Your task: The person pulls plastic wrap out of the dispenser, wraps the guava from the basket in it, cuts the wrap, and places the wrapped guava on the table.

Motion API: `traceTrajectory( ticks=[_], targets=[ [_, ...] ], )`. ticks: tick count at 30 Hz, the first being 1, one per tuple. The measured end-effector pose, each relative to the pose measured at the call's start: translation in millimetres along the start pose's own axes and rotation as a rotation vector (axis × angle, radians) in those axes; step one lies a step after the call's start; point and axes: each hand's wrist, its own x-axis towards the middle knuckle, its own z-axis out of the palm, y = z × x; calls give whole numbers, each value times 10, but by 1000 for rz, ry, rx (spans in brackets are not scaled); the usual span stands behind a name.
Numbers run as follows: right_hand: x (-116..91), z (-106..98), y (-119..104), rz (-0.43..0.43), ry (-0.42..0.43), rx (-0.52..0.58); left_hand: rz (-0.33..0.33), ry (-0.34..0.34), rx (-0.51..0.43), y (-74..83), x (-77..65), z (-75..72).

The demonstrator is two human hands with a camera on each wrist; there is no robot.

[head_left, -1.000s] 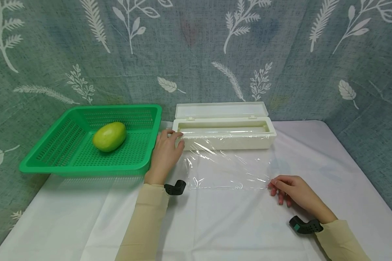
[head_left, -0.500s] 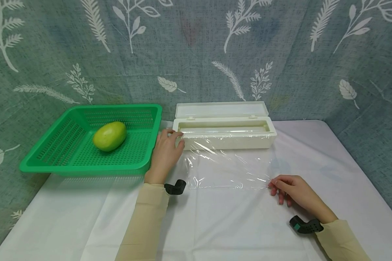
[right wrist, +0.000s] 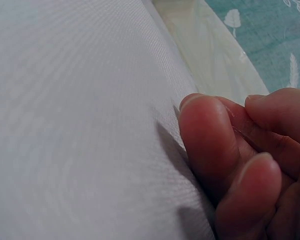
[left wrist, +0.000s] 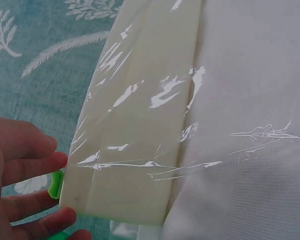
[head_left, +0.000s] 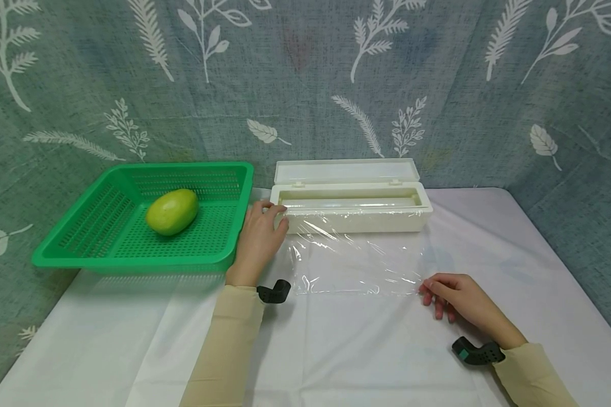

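1 glossy, crinkled film over 1 oblong box

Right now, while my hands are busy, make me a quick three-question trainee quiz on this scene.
1. True or false: the lid of the white box stands open.
2. What pinches a corner of the clear film? A) left hand B) right hand C) both
3. Fill in: the yellow-green fruit lies in the green ____.

Key: 1 true; 2 B; 3 basket.
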Motion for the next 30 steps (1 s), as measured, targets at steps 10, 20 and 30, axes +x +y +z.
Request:
traceTrajectory(
  ticks=[10, 20, 30],
  targets=[
    [3, 0, 2, 3, 0, 2, -11, -11, 3, 0, 3, -5],
    [-9, -1, -8, 2, 1, 5, 13, 7, 22, 6, 0, -4],
    [-18, 3, -22, -4, 6, -8, 36, 97, 4, -21, 28, 56]
  ],
)
